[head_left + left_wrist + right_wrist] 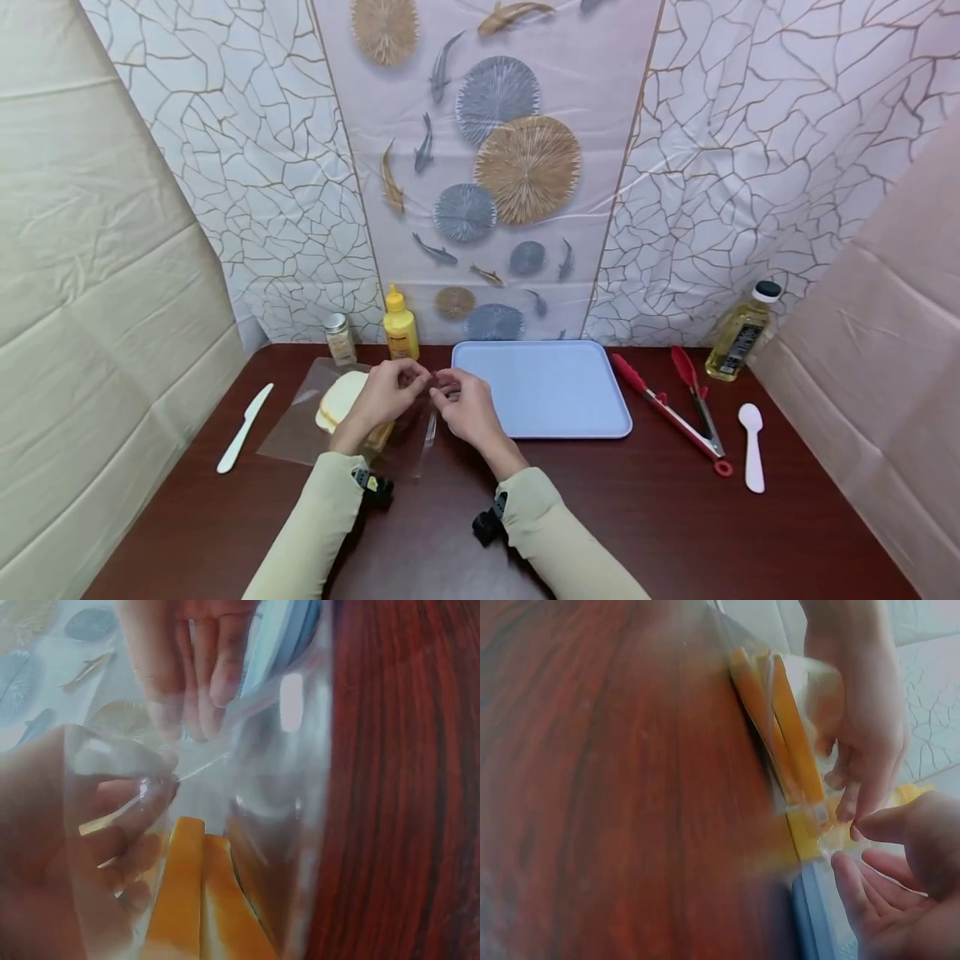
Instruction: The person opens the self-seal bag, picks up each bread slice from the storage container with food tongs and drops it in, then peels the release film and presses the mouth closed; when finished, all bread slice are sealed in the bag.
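Clear bag (pixel 288 435), left, lying on tabletop (pixel 600 517); bread slices (pixel 347 393) inside, partly hidden by left hand (pixel 386 396). Left fingertips pinch bag's mouth edge. Right hand (pixel 471 408): thumb and fingers narrowly spaced at same edge; cannot tell whether gripping. Tray (pixel 551 387) corner hidden behind.

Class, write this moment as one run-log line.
left hand: pinches clear bag; right hand: pinches clear bag; bread: inside bag; blue tray: right of bag
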Available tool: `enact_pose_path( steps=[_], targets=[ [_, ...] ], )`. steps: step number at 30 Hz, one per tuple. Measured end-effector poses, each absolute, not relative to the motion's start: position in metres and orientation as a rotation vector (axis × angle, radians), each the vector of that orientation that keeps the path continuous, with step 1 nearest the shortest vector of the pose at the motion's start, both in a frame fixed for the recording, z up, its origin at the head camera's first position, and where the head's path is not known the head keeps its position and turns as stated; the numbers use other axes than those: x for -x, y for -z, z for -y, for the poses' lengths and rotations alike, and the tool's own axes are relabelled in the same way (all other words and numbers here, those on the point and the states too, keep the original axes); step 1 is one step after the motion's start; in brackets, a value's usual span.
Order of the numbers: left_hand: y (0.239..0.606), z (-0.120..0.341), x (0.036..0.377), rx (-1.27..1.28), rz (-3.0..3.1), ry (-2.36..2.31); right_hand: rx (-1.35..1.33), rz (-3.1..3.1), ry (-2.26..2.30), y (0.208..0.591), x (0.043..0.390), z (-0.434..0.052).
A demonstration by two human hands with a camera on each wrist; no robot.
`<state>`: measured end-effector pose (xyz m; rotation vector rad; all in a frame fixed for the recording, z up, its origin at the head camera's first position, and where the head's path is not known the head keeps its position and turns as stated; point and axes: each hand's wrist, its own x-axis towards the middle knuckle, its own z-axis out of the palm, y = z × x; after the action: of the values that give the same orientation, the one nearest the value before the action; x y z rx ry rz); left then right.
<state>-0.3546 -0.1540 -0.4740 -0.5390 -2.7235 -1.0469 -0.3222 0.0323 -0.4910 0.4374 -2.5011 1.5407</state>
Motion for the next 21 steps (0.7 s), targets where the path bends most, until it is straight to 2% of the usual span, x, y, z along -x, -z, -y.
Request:
enact_pose_path(
  steps=[21],
  targets=[
    [0.463, 0.154, 0.351, 0.740, 2.759, 1.106, -0.399, 2.457, -1.439, 0.490, 0.324, -0.041]
  ],
)
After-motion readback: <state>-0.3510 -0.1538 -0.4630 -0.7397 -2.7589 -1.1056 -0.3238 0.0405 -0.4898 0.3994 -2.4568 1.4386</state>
